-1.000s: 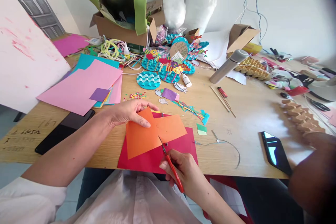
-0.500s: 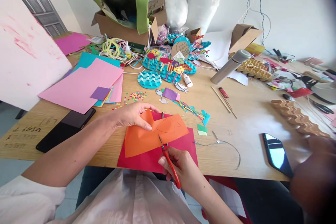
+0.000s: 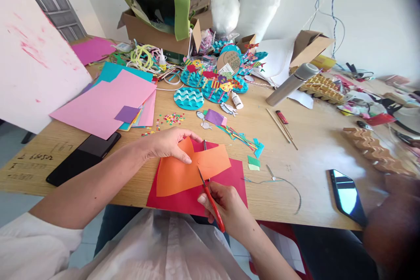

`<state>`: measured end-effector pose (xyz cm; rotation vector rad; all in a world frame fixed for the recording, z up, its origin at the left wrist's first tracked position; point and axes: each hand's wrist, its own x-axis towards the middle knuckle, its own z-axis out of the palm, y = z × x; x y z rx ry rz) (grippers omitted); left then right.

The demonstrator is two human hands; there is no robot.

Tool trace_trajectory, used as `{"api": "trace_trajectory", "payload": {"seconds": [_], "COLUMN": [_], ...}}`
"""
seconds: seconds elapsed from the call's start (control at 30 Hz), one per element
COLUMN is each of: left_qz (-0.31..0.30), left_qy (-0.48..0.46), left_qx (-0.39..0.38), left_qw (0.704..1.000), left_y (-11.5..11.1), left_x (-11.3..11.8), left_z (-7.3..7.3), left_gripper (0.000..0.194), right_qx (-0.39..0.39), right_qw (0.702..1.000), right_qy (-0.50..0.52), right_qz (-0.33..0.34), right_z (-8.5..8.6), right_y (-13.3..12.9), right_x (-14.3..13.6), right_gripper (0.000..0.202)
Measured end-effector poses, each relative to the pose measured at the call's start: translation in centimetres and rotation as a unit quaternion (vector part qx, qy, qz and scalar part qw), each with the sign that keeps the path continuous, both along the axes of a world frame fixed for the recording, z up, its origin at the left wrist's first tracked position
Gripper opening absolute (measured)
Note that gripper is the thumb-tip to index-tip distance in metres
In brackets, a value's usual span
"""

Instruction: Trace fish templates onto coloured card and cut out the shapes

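Observation:
My left hand (image 3: 173, 145) pinches the upper left part of an orange paper sheet (image 3: 173, 179), thumb on top, and the paper bends up there. My right hand (image 3: 221, 203) is wrapped round red-handled scissors (image 3: 213, 208). Their blade points up and left and lies against the lower edge of the orange paper, near its middle. A faint pencil line shows on the paper just above the blade tip. Beneath lies a red paper sheet (image 3: 234, 183), with a dark pen-like stick (image 3: 205, 145) partly hidden under the orange paper.
Pink paper (image 3: 108, 103) and a black phone (image 3: 85, 157) lie to the left. Decorated blue paper pieces (image 3: 188, 98), paper strips (image 3: 241, 140) and a steel thermos (image 3: 292, 83) are farther back. Another phone (image 3: 348, 197) is at right, near a blurred hand (image 3: 390, 214).
The orange paper has shifted and bent differently in my left hand, so the fish-like pencil drawing is now barely visible. The scissors stay almost in place; the view has shifted slightly.

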<state>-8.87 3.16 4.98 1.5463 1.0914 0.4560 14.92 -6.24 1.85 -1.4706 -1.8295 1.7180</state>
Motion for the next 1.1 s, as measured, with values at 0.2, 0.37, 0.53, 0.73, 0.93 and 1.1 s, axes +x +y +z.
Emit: {"api": "trace_trajectory", "payload": {"seconds": [0.2, 0.37, 0.53, 0.73, 0.93, 1.1], "left_qz": [0.001, 0.007, -0.013, -0.011, -0.022, -0.021], "left_qy": [-0.001, 0.009, -0.005, 0.022, -0.006, -0.001], "left_qx": [-0.007, -0.002, 0.0, 0.005, -0.007, -0.024], "left_qw": [1.0, 1.0, 1.0, 1.0, 1.0, 0.999], "left_y": [0.1, 0.1, 0.1, 0.2, 0.3, 0.1], "left_x": [0.1, 0.1, 0.4, 0.7, 0.6, 1.0], "left_z": [-0.3, -0.2, -0.5, -0.9, -1.3, -1.6], "left_gripper": [0.062, 0.062, 0.061, 0.061, 0.063, 0.061], "right_qx": [0.001, 0.018, 0.029, 0.003, -0.031, -0.061], "right_qw": [1.0, 1.0, 1.0, 0.999, 0.995, 0.988], "right_qy": [0.013, -0.012, 0.002, 0.028, 0.063, 0.105], "right_qz": [-0.019, -0.022, -0.008, -0.046, -0.074, -0.094], "right_z": [-0.1, -0.3, -0.5, -0.6, -1.4, -1.5], "right_y": [0.1, 0.3, 0.6, 0.5, 0.2, 0.3], "right_x": [-0.3, -0.5, -0.7, -1.2, -1.7, -2.0], "right_gripper": [0.046, 0.045, 0.043, 0.046, 0.044, 0.044]}}
